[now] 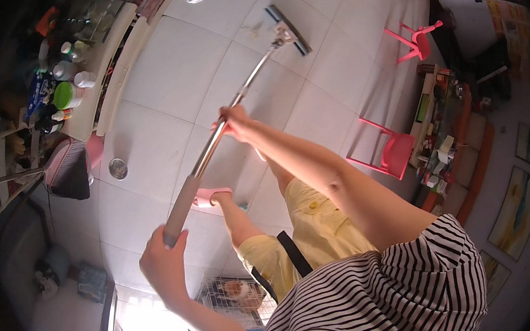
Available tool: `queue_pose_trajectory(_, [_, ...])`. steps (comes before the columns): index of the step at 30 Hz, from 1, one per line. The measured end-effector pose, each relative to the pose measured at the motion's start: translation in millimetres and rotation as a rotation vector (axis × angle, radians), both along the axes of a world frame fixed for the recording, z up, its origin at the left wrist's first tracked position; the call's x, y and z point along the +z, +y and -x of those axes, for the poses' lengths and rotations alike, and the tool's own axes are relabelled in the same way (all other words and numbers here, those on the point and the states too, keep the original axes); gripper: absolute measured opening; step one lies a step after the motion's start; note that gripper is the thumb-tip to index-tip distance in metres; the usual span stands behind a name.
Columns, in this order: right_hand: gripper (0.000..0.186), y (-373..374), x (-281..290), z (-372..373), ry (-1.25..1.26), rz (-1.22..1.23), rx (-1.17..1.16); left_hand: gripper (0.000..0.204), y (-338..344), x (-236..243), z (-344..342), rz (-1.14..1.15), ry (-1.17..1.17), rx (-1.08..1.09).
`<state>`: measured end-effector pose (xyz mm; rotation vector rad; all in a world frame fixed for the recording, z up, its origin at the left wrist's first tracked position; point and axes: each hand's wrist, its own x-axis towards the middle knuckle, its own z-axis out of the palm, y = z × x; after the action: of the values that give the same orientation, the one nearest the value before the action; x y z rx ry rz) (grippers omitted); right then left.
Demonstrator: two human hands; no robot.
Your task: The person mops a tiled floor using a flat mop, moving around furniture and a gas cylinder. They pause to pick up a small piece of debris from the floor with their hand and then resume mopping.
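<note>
The left hand (164, 259) wraps the grey handle (183, 205) of a floor mop (209, 146); the right hand (233, 124) clasps its metal pole (259, 70).

- The opening (156, 329) at lower left is blown out to white.
- The pale floor (161, 80) is brightly lit, streaked by soft shadows near the pink chair (398, 154).
- The right-hand wall (505, 150) is dimly lit.
- Glints are caught along the metal pole (211, 146).
- Edges are bent, with corners blackened.
</note>
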<state>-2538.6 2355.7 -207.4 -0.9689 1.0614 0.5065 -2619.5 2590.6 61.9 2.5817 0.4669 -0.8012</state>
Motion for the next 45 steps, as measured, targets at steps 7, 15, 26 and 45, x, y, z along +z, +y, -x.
queue_pose_trajectory(7, [0.022, 195, 34, 109, 0.137, -0.032, 0.198, 0.033, 124, 50, 133, -0.25, 0.363, 0.21])
queue_pose_trajectory(15, [0.028, 205, 72, 174, 0.252, -0.06, 0.452, 0.021, 140, 20, 267, -0.08, 0.281, 0.307])
queue_pose_trajectory(26, [0.005, -22, -67, -89, 0.006, 0.27, 0.583, 0.03, -75, -132, 66, 0.313, 0.098, 0.454])
queue_pose_trajectory(45, [0.029, 233, 35, 255, -0.015, 0.207, 0.716, 0.018, 124, -16, 379, -0.033, 0.429, 0.436])
